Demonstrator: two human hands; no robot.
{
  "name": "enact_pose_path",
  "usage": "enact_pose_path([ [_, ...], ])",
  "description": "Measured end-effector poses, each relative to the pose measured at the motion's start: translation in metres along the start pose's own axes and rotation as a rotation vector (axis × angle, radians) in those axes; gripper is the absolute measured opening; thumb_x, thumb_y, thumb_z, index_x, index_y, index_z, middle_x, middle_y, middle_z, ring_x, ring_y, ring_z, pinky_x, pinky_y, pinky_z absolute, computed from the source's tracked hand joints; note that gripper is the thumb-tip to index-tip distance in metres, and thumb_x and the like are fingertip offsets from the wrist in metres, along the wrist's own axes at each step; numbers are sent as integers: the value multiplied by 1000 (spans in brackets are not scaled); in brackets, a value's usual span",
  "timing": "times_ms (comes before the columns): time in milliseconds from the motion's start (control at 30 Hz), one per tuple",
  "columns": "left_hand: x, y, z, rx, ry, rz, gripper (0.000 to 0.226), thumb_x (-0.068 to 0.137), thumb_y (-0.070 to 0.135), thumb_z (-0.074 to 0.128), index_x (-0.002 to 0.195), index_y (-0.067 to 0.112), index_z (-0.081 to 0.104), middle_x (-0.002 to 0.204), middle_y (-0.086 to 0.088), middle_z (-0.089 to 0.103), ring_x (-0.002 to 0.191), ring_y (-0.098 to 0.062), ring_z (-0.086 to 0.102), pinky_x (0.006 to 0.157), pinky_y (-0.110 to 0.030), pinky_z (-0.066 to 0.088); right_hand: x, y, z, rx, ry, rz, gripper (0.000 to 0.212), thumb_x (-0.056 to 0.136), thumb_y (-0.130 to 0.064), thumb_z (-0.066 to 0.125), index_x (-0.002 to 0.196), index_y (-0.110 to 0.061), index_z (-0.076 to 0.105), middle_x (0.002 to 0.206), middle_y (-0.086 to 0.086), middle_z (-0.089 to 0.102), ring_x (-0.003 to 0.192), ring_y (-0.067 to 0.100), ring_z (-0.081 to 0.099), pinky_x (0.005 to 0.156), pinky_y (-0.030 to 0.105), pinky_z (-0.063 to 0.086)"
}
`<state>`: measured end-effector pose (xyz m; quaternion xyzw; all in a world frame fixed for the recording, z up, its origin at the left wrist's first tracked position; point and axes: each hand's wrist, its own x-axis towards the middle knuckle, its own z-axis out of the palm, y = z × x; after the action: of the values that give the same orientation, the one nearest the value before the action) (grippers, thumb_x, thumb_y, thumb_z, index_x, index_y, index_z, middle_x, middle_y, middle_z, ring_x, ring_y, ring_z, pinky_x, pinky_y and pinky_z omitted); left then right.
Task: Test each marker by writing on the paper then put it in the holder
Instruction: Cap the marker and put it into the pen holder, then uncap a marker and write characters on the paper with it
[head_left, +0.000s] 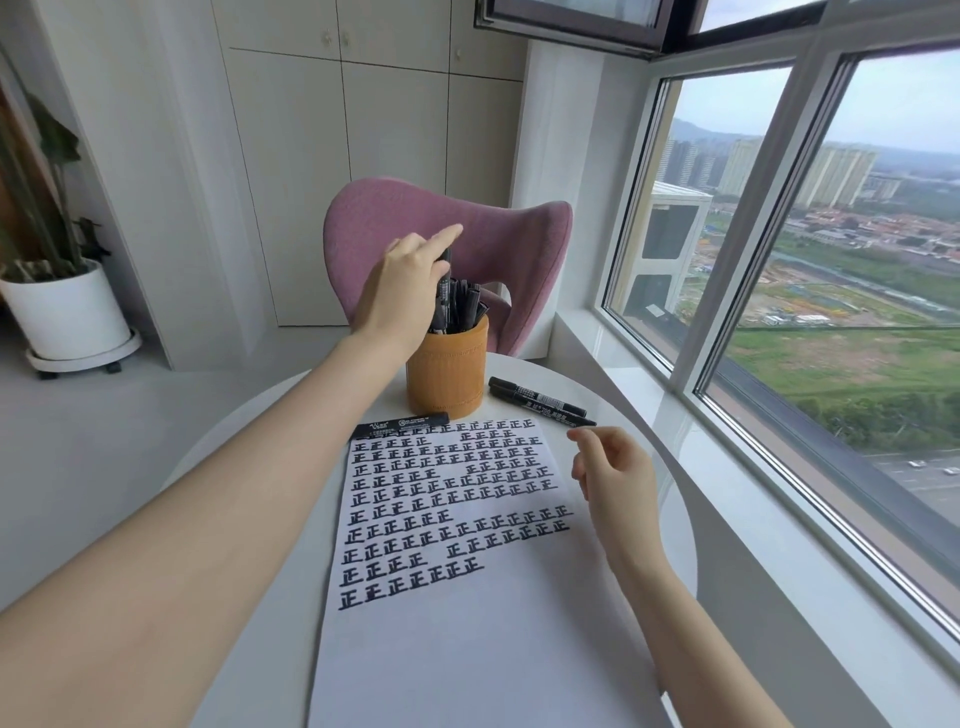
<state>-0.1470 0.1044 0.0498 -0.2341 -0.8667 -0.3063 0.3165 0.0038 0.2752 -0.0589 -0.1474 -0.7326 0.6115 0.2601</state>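
Marker (445, 280) is pinched upright by the left hand (400, 293), index finger stretched out, its lower end sunk among other markers (466, 306) in the tan holder (447, 374); the paper (467, 649), covered with written characters, is laid just before the holder; the right hand (613, 478) is held loosely curled, gripping nothing, beside two loose markers (540, 402) on the white table (618, 397).

The left hand (400, 291) covers most of the marker (445, 280) it grips, so only a dark strip of the barrel shows. Its wrist hides the near-left rim of the holder (449, 374). The holder's wall conceals the lower ends of the stored markers (467, 306). The paper (467, 649) and the tabletop (631, 415) run out of the frame at its lower edge. Print on the loose markers (540, 402) is too small to read.
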Motion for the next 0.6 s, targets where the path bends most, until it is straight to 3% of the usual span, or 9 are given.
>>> enact_pose_path([
  [100, 4, 2, 3, 53, 16, -22, 42, 98, 14, 43, 140, 16, 42, 110, -16, 54, 111, -30, 43, 94, -37, 35, 11, -1, -2, -92, 41, -46, 14, 93, -18, 51, 90, -13, 63, 70, -4, 57, 57, 0, 49, 59, 22, 35],
  [333, 17, 3, 7, 67, 23, -66, 39, 99, 11, 41, 136, 16, 48, 115, -14, 50, 114, -26, 39, 94, -30, 33, 40, 10, -5, -370, 126, -73, 14, 93, -20, 50, 99, -17, 63, 96, -6, 63, 79, 10, 53, 59, 17, 35],
  [600, 18, -2, 15, 48, -34, -113, 38, 99, 13, 40, 135, 17, 50, 117, -15, 51, 115, -26, 41, 94, -31, 33, 51, 18, -1, -532, 166, -121, 17, 93, -19, 49, 102, -15, 63, 108, -1, 54, 77, 20, 55, 52, 21, 28],
])
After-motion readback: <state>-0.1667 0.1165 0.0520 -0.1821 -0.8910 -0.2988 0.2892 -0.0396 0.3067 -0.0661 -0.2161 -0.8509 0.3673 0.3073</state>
